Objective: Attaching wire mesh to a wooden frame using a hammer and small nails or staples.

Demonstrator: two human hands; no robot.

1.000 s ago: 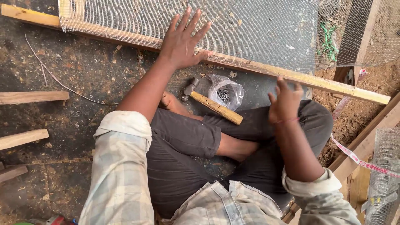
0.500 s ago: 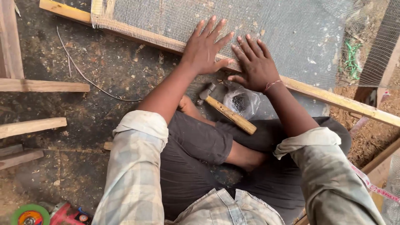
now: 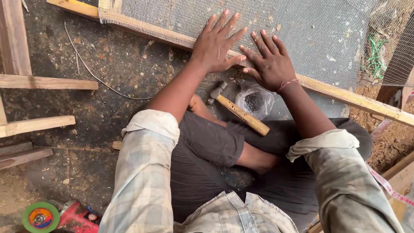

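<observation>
The person sits cross-legged on the floor, and both hands lie flat on the wire mesh where it meets the near wooden rail of a frame. The left hand is fully spread, fingers fanned and palm down, gripping nothing; it presses the mesh onto the rail. The right hand is just beside it, thumbs almost meeting, likewise open and flat with nothing in its grasp. The step in hand looks like smoothing and pinning the mesh taut against the rail, ahead of any fastening. Judging by what lies close, the next move would call for one hand to keep the mesh pressed while the other lifts off to take a nail and a tool without letting the mesh slip or buckle. The rail's long axis runs from upper left to lower right across the view, and the mesh edge follows it. A hammer rests on the person's lap just below the hands, untouched, its metal head toward the upper left near the rail and its wooden handle pointing down to the right. A clear plastic bag of nails lies touching the handle. Loose wooden battens lie to the left, and a grinder with a green disc sits at the lower left.
</observation>
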